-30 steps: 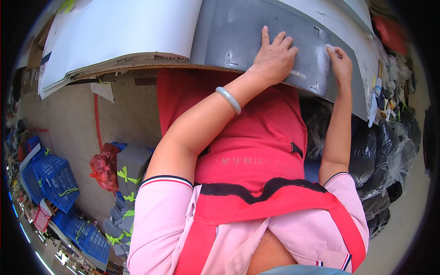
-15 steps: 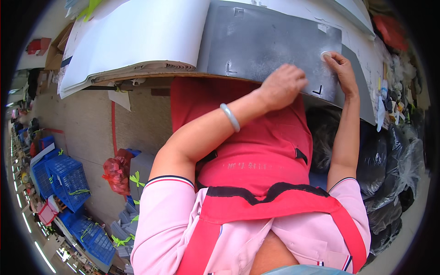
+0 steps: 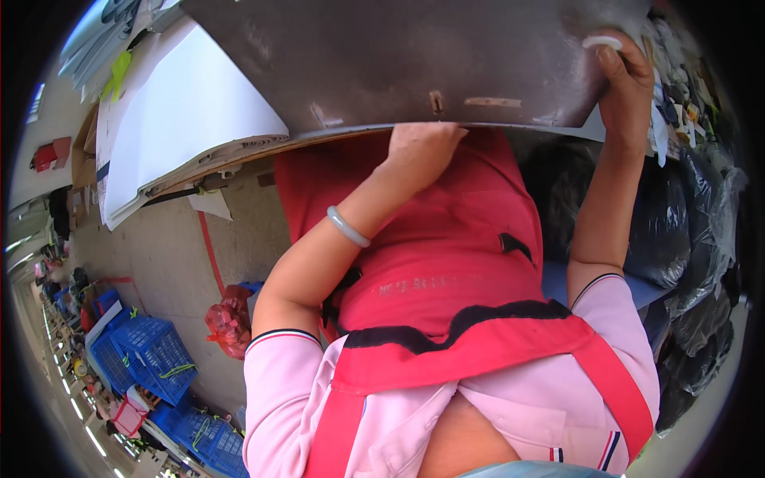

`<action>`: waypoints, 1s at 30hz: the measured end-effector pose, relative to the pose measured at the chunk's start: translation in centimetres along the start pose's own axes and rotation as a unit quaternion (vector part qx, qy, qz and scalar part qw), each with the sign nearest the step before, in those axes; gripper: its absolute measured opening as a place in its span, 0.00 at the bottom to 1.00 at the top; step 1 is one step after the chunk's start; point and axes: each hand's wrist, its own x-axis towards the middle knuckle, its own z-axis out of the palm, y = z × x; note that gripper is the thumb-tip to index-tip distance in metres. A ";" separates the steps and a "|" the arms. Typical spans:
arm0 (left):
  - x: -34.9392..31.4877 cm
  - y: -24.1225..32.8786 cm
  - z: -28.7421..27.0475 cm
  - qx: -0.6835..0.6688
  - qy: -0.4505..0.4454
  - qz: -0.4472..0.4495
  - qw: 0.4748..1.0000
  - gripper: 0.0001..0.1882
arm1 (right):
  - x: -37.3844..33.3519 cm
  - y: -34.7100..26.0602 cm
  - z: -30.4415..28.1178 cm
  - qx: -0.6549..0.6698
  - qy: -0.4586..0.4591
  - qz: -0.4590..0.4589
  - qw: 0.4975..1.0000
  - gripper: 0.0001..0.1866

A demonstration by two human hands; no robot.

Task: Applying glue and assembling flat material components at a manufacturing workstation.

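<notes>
A large grey sheet (image 3: 414, 56) of stiff material fills the top of the view, and its near edge hangs over the table edge. My left hand (image 3: 422, 143), with a pale bangle on the wrist, grips that near edge from below; the fingers are curled under and hidden. My right hand (image 3: 629, 80) holds the sheet's right corner, with the thumb pressed on a small white oval piece (image 3: 602, 41) against it.
Large white sheets (image 3: 191, 119) lie on cardboard at the left of the table. Below left on the floor are blue plastic crates (image 3: 151, 358) and a red bag (image 3: 227, 323). Black bags (image 3: 685, 239) are piled at the right. A red apron covers my front.
The grey sheet has come toward me and now fills the upper view. My left hand went from lying flat on top of it to gripping its near edge.
</notes>
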 end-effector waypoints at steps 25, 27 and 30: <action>10.6 4.3 5.7 -0.041 0.002 0.203 0.978 0.16 | -1.3 6.2 0.9 0.277 0.218 0.149 0.924 0.24; 12.1 5.0 6.8 -0.194 0.181 0.156 0.952 0.17 | -1.3 5.3 0.8 0.308 0.242 0.147 0.908 0.29; 13.9 3.0 6.2 -0.354 0.114 0.168 0.913 0.20 | -2.1 4.6 2.5 0.351 0.239 0.160 0.891 0.20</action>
